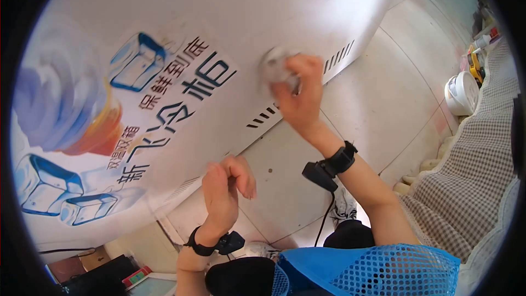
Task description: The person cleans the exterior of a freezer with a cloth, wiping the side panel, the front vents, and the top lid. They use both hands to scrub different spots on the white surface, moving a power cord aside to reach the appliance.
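Head view | right hand (298, 96) presses wadded cloth (275, 64) on white freezer side (230, 16), far | left hand (224, 186) near, loosely curled, holding nothing

**Right arm stretched, left hand idle**

The right hand (298, 96) reaches forward on an extended bare arm, fingers curled tight in a grip. The left hand (224, 186) hangs lower, loosely half-curled, holding nothing. Both wrists wear black bands.
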`<action>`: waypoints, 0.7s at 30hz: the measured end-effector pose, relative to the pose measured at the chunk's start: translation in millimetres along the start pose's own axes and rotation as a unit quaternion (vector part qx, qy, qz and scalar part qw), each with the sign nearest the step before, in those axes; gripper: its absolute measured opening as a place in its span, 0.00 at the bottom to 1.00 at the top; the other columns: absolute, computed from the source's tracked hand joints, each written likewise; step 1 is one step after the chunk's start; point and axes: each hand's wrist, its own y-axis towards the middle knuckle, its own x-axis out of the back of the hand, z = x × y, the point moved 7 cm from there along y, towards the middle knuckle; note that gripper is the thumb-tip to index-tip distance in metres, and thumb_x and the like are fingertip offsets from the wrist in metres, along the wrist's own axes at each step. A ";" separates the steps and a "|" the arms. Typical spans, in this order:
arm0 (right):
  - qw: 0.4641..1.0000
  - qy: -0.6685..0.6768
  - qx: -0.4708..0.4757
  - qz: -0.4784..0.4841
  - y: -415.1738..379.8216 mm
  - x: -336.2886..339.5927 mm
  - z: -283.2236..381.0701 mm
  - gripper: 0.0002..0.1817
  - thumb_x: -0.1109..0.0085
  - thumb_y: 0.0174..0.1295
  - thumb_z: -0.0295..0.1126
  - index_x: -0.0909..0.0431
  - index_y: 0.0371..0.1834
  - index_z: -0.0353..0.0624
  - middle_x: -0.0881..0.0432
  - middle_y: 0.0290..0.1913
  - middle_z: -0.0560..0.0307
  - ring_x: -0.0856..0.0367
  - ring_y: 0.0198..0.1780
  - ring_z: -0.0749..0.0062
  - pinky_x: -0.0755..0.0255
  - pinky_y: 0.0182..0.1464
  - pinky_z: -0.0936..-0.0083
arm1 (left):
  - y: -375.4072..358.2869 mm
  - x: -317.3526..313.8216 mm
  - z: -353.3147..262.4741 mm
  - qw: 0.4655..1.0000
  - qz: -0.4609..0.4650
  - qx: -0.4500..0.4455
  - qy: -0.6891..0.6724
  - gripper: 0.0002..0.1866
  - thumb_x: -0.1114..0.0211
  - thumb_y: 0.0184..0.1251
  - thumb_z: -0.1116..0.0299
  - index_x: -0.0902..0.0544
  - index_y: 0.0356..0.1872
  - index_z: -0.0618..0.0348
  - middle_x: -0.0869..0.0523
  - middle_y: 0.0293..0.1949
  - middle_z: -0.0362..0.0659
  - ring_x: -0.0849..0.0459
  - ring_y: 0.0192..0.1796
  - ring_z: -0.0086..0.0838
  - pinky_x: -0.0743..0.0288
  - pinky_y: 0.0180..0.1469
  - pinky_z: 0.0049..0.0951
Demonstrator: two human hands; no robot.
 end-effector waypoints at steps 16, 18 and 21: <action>0.977 -0.020 -0.196 -0.078 -11.1 48.0 -77.6 0.22 0.37 0.51 0.20 0.30 0.51 0.39 0.30 0.45 0.51 0.30 0.46 0.60 0.32 0.46 0.70 | 104.7 -106.9 29.7 0.990 0.130 0.000 0.056 0.29 0.66 0.80 0.54 0.30 0.21 0.63 0.28 0.22 0.41 0.29 0.24 0.22 0.35 0.29 0.22; 0.992 0.012 -0.116 -0.043 -4.3 38.6 -58.0 0.26 0.37 0.45 0.16 0.29 0.50 0.42 0.30 0.44 0.51 0.30 0.44 0.57 0.31 0.44 0.69 | 104.8 -104.7 31.7 0.992 0.112 -0.014 0.053 0.28 0.66 0.80 0.55 0.30 0.21 0.62 0.28 0.23 0.41 0.30 0.24 0.22 0.35 0.29 0.22; 0.991 0.035 -0.124 -0.036 -3.9 43.5 -66.1 0.25 0.37 0.47 0.17 0.29 0.51 0.42 0.30 0.46 0.52 0.29 0.44 0.59 0.31 0.45 0.70 | 112.7 -90.8 35.1 0.994 0.087 -0.049 0.036 0.27 0.66 0.80 0.58 0.30 0.22 0.63 0.28 0.23 0.41 0.30 0.24 0.21 0.36 0.29 0.21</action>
